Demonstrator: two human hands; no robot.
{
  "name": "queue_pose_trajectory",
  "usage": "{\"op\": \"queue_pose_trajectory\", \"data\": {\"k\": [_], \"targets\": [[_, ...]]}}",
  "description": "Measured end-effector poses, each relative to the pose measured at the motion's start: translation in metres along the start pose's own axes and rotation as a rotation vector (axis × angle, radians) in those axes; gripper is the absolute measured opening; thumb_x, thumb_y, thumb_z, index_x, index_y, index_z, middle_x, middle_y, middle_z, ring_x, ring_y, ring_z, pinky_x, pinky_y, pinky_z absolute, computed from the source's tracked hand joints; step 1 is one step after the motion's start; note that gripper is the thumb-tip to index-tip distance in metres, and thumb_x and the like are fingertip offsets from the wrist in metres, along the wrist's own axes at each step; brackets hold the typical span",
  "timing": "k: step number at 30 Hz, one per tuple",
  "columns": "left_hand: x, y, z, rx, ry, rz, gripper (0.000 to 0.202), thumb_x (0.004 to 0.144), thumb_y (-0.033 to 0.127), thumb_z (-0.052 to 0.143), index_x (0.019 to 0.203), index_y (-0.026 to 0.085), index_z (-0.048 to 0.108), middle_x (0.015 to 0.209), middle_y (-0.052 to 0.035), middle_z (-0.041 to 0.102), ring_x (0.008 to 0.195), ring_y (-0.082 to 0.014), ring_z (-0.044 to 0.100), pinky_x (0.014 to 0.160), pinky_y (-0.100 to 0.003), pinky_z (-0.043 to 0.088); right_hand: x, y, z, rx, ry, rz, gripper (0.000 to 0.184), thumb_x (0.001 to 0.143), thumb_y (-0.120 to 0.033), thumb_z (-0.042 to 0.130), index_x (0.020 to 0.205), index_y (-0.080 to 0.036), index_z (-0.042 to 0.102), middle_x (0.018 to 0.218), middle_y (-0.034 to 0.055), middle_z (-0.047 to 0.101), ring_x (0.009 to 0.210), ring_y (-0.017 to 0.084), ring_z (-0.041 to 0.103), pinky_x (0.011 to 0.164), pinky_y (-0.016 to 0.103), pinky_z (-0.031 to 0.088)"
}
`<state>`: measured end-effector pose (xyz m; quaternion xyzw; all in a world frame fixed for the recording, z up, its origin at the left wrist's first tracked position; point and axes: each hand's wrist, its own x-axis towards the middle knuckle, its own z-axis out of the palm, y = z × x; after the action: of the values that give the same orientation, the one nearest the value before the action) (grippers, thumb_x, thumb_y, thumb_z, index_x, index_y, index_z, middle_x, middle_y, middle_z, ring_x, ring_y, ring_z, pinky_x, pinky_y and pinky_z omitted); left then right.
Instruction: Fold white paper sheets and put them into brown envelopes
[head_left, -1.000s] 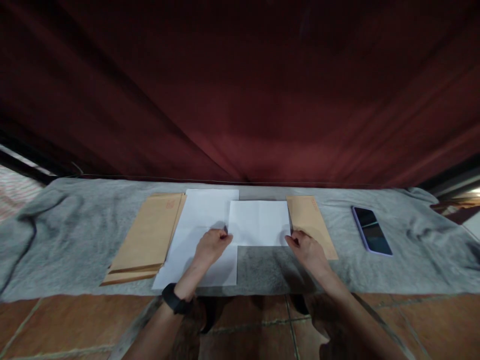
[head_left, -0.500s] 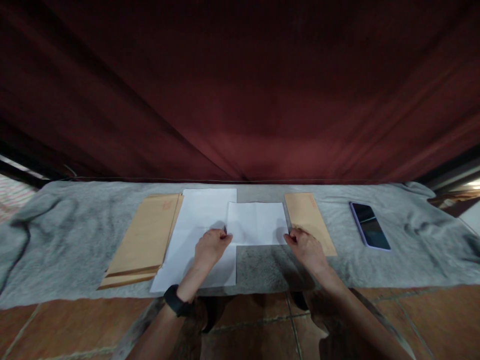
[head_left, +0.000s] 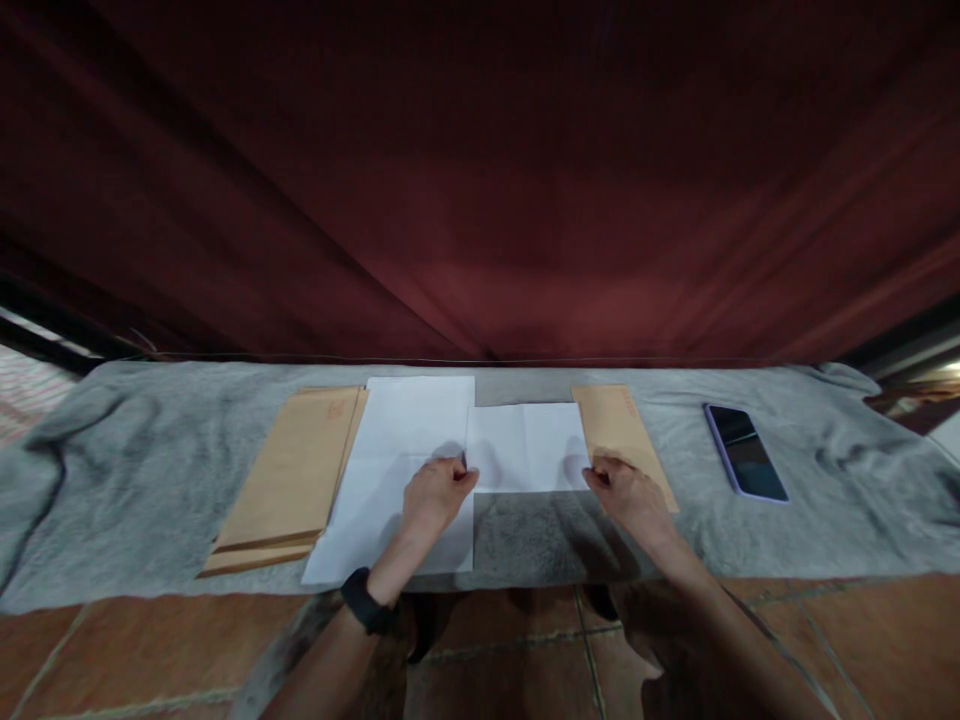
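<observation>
A folded white sheet (head_left: 527, 446) lies flat on the grey cloth (head_left: 150, 470) in front of me. My left hand (head_left: 435, 495), with a black band on the wrist, pinches its near left corner. My right hand (head_left: 628, 493) pinches its near right corner. A larger stack of white paper (head_left: 409, 440) lies under my left hand. A single brown envelope (head_left: 619, 425) sits just right of the folded sheet, partly under my right hand. A pile of brown envelopes (head_left: 296, 475) lies at the left of the white stack.
A phone (head_left: 744, 450) with a purple case lies screen up on the cloth at the right. A dark red curtain (head_left: 480, 180) hangs behind the table. Orange floor tiles (head_left: 135, 655) show below the cloth's near edge.
The folded sheet and both hands have shifted slightly to the right. The sheet's right edge now reaches the single brown envelope.
</observation>
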<state>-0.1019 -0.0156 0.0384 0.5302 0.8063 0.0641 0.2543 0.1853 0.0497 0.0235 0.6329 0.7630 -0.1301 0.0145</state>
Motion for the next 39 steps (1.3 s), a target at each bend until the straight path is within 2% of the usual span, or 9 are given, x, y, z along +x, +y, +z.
{"op": "queue_pose_trajectory", "data": {"k": [6,8,11,15,18,23,33,36,39], "targets": [[-0.005,0.002,0.004,0.036,0.033,0.006,0.028,0.093,0.047,0.056,0.079,0.024,0.066,0.081,-0.0027,0.071,0.079,-0.0205,0.066,0.063,-0.027,0.035,-0.001,0.000,0.003,-0.042,-0.006,-0.001,0.026,0.099,-0.039,0.050,0.095,-0.024,0.071,0.095,0.0056,0.077,0.088,0.021,0.073,0.067,0.027,0.042],[-0.009,0.002,0.006,0.039,0.135,0.032,0.028,0.096,0.047,0.052,0.088,0.024,0.066,0.086,-0.0036,0.072,0.081,-0.0209,0.066,0.067,-0.028,0.040,-0.001,0.001,0.004,-0.053,-0.002,-0.005,0.026,0.099,-0.038,0.050,0.097,-0.024,0.071,0.095,0.0059,0.077,0.088,0.021,0.073,0.068,0.027,0.043],[-0.010,-0.004,0.005,0.103,0.358,0.142,0.028,0.100,0.038,0.044,0.108,0.021,0.065,0.106,-0.0098,0.071,0.098,-0.0246,0.066,0.085,-0.033,0.045,0.000,0.003,0.004,-0.043,-0.022,-0.018,0.027,0.100,-0.039,0.049,0.095,-0.024,0.071,0.096,0.0060,0.077,0.091,0.021,0.072,0.070,0.027,0.044],[-0.002,-0.037,-0.011,0.253,0.561,0.078,0.045,0.095,0.028,0.049,0.137,0.014,0.055,0.141,-0.0202,0.056,0.132,-0.0371,0.048,0.109,-0.052,0.036,0.003,0.006,0.005,-0.029,-0.049,-0.022,0.028,0.100,-0.040,0.048,0.095,-0.025,0.071,0.099,0.0058,0.077,0.093,0.022,0.072,0.072,0.028,0.045],[0.000,-0.071,-0.024,0.271,0.670,-0.067,0.058,0.095,0.033,0.049,0.149,0.012,0.042,0.159,-0.0231,0.035,0.147,-0.0422,0.028,0.113,-0.065,0.028,0.003,0.008,0.006,-0.026,-0.049,-0.032,0.027,0.100,-0.040,0.049,0.096,-0.024,0.071,0.101,0.0060,0.077,0.094,0.023,0.072,0.071,0.029,0.045],[-0.004,-0.101,-0.026,0.300,0.596,-0.123,0.049,0.097,0.028,0.043,0.144,0.017,0.050,0.159,-0.0193,0.038,0.148,-0.0413,0.027,0.113,-0.072,0.022,0.002,0.007,0.004,-0.010,-0.041,-0.060,0.026,0.099,-0.038,0.049,0.098,-0.024,0.072,0.101,0.0066,0.077,0.092,0.022,0.072,0.070,0.028,0.044],[0.002,-0.120,-0.031,0.334,0.601,-0.147,0.049,0.095,0.016,0.034,0.140,0.018,0.054,0.140,-0.0169,0.058,0.127,-0.0341,0.050,0.104,-0.057,0.037,0.002,0.006,0.002,-0.026,-0.055,-0.066,0.029,0.100,-0.037,0.047,0.098,-0.024,0.073,0.101,0.0069,0.077,0.095,0.022,0.071,0.071,0.027,0.045],[0.003,-0.127,-0.035,0.320,0.618,-0.172,0.046,0.095,0.017,0.038,0.137,0.019,0.057,0.135,-0.0167,0.060,0.124,-0.0345,0.053,0.103,-0.056,0.038,0.003,0.007,0.001,-0.015,-0.067,-0.058,0.030,0.100,-0.038,0.047,0.100,-0.025,0.074,0.102,0.0071,0.077,0.095,0.022,0.071,0.071,0.027,0.045],[0.003,-0.121,-0.036,0.300,0.667,-0.160,0.045,0.094,0.017,0.042,0.137,0.015,0.057,0.140,-0.0206,0.057,0.130,-0.0367,0.050,0.108,-0.059,0.034,0.006,0.010,0.000,0.022,-0.083,-0.047,0.032,0.100,-0.040,0.046,0.100,-0.026,0.074,0.103,0.0062,0.077,0.095,0.022,0.072,0.070,0.027,0.044]]}}
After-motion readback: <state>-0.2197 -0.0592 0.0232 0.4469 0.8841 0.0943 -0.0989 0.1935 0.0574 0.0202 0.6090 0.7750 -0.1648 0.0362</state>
